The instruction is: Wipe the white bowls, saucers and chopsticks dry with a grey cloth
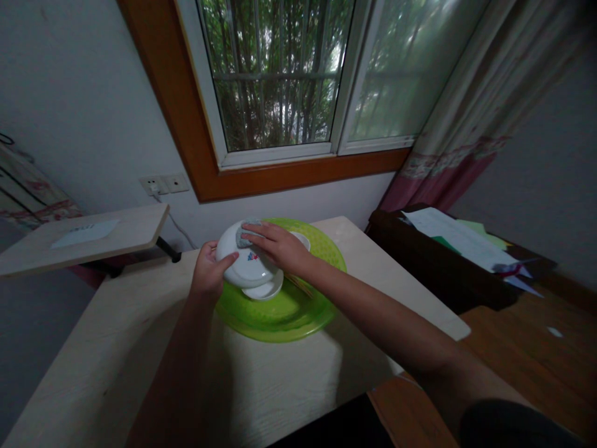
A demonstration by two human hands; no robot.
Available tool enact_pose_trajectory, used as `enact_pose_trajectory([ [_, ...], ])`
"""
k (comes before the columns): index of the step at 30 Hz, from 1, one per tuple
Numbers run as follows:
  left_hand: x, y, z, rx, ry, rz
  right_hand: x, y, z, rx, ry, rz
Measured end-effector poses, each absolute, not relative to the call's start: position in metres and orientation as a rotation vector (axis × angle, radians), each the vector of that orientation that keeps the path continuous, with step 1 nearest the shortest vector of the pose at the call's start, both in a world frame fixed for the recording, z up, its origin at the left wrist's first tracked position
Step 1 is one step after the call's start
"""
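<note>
A white bowl [237, 269] with a small red and blue mark is tilted above a green basin [284, 333], its underside facing me. My left hand [209, 267] grips its left edge, thumb on the outside. Against the upper part of the bowl, my right hand [277, 246] presses a grey cloth [247, 231] under its fingers. Below the bowl, a second white dish [265, 289] rests in the basin. Another white dish [302, 239] is partly hidden behind my right hand, and some thin sticks that look like chopsticks [299, 285] lie beside my right wrist.
The basin stands on a pale wooden table [275, 379]. A raised shelf [135, 233] with a paper sheet is at the left, near a wall socket [163, 184]. A window [284, 74] lies ahead. Papers [457, 239] cover a dark cabinet at the right.
</note>
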State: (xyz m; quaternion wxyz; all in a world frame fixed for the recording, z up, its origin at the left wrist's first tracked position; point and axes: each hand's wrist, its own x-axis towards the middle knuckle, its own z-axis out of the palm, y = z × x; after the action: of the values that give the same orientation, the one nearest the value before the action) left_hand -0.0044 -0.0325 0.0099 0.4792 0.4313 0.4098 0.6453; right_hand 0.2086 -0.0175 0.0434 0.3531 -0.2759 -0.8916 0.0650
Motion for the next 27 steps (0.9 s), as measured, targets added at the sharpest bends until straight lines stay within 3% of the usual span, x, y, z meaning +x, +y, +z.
enact_pose_trajectory([
  [17,-0.016,-0.024,0.006,0.721,0.914,1.612,0.252,-0.049,0.028,-0.524,-2.499,0.204],
  [27,-0.019,-0.022,0.005,0.625,0.919,1.554,0.256,-0.035,0.021,-0.662,-2.296,0.143],
])
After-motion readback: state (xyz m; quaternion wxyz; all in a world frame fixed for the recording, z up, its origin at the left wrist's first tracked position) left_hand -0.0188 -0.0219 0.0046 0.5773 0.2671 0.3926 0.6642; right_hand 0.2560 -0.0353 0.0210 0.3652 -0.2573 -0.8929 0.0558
